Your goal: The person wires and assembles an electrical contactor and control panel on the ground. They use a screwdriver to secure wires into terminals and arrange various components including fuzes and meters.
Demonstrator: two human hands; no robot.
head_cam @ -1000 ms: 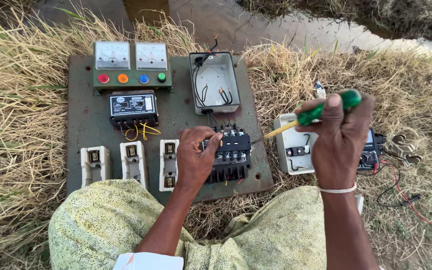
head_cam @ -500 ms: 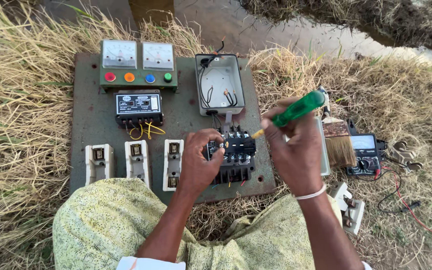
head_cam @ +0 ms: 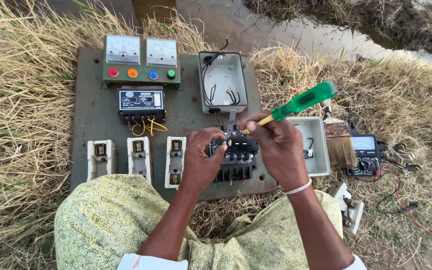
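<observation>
1. The black plastic switch block (head_cam: 235, 161) sits on the flat grey metal board (head_cam: 96, 125), between both hands.
2. The left hand (head_cam: 203, 157) is curled on the block's left side, gripping it.
3. The right hand (head_cam: 276, 147) pinches a screwdriver with a shiny green handle (head_cam: 296, 103), its tip at the block's top.
4. Dry, scratchy straw (head_cam: 21, 125) lies around the board.

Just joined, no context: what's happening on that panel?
A person sits over a grey panel lying on dry grass. The right hand holds a green screwdriver, its tip at the top of a black contactor. The left hand steadies the contactor. A brush and multimeter lie to the right.
</observation>
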